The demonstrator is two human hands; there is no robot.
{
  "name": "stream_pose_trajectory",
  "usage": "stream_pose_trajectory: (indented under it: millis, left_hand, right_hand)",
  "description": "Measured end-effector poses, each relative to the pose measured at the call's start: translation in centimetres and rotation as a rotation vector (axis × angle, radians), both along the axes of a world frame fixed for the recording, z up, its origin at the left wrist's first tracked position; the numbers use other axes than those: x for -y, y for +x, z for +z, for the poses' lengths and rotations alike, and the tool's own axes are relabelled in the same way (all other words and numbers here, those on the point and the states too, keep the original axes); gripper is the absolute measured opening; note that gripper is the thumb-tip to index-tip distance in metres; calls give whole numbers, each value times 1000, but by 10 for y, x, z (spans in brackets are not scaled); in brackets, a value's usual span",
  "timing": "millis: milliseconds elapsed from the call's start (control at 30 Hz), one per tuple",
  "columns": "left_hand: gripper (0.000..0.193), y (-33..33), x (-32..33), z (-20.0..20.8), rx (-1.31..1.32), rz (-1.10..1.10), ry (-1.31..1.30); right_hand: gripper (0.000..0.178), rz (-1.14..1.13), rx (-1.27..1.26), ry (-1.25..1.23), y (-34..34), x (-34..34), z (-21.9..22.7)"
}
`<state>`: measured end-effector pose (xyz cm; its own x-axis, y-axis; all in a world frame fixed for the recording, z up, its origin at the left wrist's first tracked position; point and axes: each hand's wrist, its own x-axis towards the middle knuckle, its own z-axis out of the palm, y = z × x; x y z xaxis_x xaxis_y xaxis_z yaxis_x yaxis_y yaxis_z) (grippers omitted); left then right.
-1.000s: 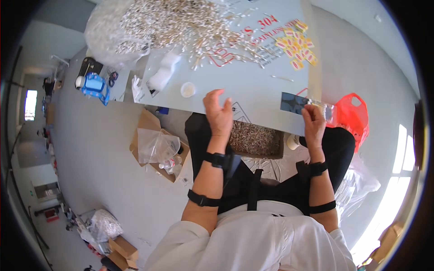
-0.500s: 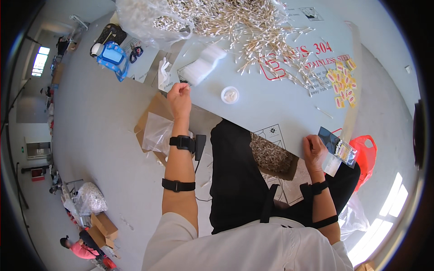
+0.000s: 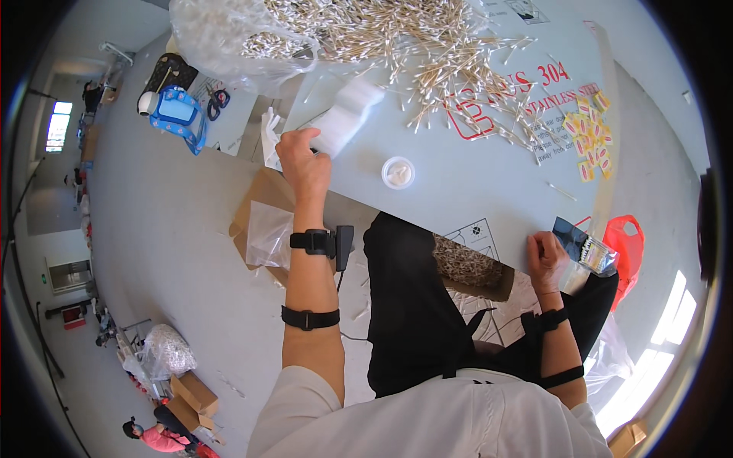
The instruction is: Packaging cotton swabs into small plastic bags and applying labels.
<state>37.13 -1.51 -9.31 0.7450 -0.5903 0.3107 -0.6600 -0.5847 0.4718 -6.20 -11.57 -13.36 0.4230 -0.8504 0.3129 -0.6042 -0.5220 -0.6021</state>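
My left hand (image 3: 305, 164) is at the table's left edge, beside a stack of clear plastic bags (image 3: 350, 111). Its thumb and index finger are apart, and nothing shows between them. My right hand (image 3: 547, 261) rests at the near edge of the table with its fingers curled closed; whatever they may hold is hidden. Right beside it lies a clear packet of cotton swabs (image 3: 592, 253) with a dark panel. Between the hands, a small round white tub (image 3: 398, 173) with whitish pieces inside stands on the table.
A large heap of cotton swabs (image 3: 427, 53) spills from a clear bag (image 3: 229, 38) at the far side. Yellow labels (image 3: 589, 137) lie at the right. A blue bottle (image 3: 177, 107) and scissors (image 3: 218, 103) sit far left. Below are an open carton (image 3: 263, 191) and a swab-filled box (image 3: 466, 263).
My left hand's thumb and index finger have parted from a pinch beside the bags. My right hand stays curled near the packet. The whole view has shifted slightly.
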Motion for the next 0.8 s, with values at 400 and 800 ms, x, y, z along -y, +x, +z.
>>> stream_pose_trajectory:
  millis: [400,800]
  left_hand:
    - [38,-7,2,9,245,-238,105]
    - [21,10,9,-16,268,-369,98]
  right_hand:
    - [14,12,-56,-19,2,0,2]
    - [13,-8,-49,43,2,-1,4]
